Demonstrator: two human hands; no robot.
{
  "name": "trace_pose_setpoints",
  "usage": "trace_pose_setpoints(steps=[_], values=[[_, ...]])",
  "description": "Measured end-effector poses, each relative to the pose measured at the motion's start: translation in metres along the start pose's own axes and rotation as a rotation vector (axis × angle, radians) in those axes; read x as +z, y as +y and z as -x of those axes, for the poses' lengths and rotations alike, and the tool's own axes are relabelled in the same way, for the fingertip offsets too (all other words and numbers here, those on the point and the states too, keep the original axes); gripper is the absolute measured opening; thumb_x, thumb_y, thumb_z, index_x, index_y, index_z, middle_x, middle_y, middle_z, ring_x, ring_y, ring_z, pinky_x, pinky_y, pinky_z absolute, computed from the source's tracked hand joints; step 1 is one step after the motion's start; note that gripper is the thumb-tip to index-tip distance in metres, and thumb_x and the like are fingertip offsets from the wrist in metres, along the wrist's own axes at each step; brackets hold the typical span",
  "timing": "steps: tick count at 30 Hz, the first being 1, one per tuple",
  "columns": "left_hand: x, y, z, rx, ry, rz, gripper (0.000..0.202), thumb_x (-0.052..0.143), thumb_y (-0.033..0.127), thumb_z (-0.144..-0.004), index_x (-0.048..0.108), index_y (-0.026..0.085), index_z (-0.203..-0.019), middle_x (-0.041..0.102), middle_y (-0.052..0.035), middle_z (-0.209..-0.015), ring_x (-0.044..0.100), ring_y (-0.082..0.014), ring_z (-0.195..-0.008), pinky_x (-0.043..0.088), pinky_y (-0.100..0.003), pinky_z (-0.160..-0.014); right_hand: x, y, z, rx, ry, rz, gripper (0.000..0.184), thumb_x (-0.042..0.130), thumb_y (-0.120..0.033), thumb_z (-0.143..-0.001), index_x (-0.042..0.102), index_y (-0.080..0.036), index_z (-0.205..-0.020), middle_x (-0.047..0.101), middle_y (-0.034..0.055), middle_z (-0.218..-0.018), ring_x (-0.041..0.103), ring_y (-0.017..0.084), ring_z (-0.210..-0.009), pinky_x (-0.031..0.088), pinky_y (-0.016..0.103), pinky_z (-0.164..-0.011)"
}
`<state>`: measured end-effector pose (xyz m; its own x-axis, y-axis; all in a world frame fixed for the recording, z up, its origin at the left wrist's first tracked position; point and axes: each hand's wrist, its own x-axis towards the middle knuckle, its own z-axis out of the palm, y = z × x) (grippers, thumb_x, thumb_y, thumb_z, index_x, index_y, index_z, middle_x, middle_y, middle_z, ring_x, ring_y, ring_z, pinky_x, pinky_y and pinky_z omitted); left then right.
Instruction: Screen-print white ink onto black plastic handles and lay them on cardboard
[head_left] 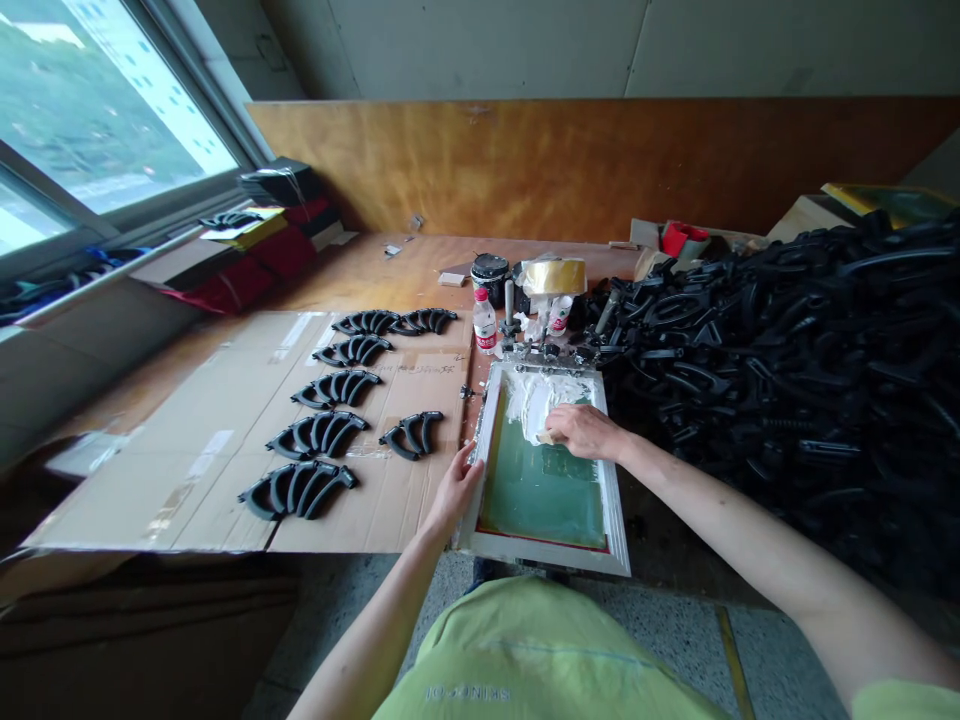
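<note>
A framed printing screen with green mesh lies in front of me, smeared with white ink at its far end. My right hand is closed on a small squeegee that presses on the mesh by the ink. At the frame's left edge my left hand grips the rim with its fingers curled over it. Left of the screen, several rows of black curved plastic handles lie on flattened cardboard.
A large heap of black handles fills the right side. Behind the screen stand a small bottle, a black pot and a roll of tape. Red and black stacks sit under the window at left.
</note>
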<state>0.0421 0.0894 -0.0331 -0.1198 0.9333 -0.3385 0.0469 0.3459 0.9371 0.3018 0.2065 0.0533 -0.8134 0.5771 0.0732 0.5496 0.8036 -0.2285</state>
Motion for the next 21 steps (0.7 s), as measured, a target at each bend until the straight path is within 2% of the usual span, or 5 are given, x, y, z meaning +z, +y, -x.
trace_pose_setpoints(steps=[4,8,12,17,21], values=[[0.0,0.008,0.004,-0.012,0.026,0.008,0.071,0.062,0.056,-0.076,0.048,0.019,-0.135,0.067,-0.0049,-0.089,0.062,-0.0177,-0.079,0.048,-0.026,-0.068,0.01,-0.001,-0.004,0.134,0.145,0.039,0.016,0.052,-0.006,-0.078,0.062,-0.018,-0.08,0.063,0.0047,-0.083,0.055,0.018,-0.082,0.039,0.026,-0.069],[0.002,0.016,0.007,-0.046,0.026,0.068,0.075,0.066,0.055,-0.072,0.047,0.017,-0.134,0.067,-0.0045,-0.084,0.061,-0.0164,-0.071,0.047,-0.024,-0.062,0.024,-0.011,0.011,0.059,0.18,0.04,0.02,0.05,-0.004,-0.079,0.064,-0.016,-0.087,0.064,0.0073,-0.089,0.056,0.02,-0.088,0.042,0.028,-0.076],[0.001,0.031,0.012,-0.062,0.005,0.084,0.078,0.067,0.053,-0.071,0.045,0.016,-0.135,0.068,-0.005,-0.083,0.063,-0.0171,-0.071,0.048,-0.025,-0.061,0.007,-0.004,-0.002,0.143,0.169,-0.037,0.012,0.056,-0.023,-0.086,0.065,-0.022,-0.094,0.066,0.0022,-0.086,0.059,0.018,-0.079,0.043,0.027,-0.069],[-0.01,0.079,0.027,-0.033,-0.074,0.094,0.074,0.065,0.055,-0.073,0.045,0.022,-0.137,0.069,-0.0035,-0.089,0.062,-0.0162,-0.071,0.047,-0.022,-0.057,-0.033,0.04,-0.04,0.459,0.284,-0.036,0.055,0.067,-0.032,-0.078,0.05,-0.033,-0.131,0.068,0.0011,-0.104,0.062,0.02,-0.082,0.045,0.029,-0.069],[-0.013,0.13,0.024,0.095,-0.037,0.109,0.06,0.049,0.065,-0.079,0.064,0.018,-0.114,0.068,-0.0045,-0.094,0.062,-0.0165,-0.072,0.047,-0.023,-0.057,-0.04,0.087,-0.01,0.702,0.499,-0.136,0.029,0.054,-0.029,-0.085,0.063,-0.023,-0.111,0.069,0.0031,-0.083,0.062,0.018,-0.073,0.046,0.028,-0.069]])
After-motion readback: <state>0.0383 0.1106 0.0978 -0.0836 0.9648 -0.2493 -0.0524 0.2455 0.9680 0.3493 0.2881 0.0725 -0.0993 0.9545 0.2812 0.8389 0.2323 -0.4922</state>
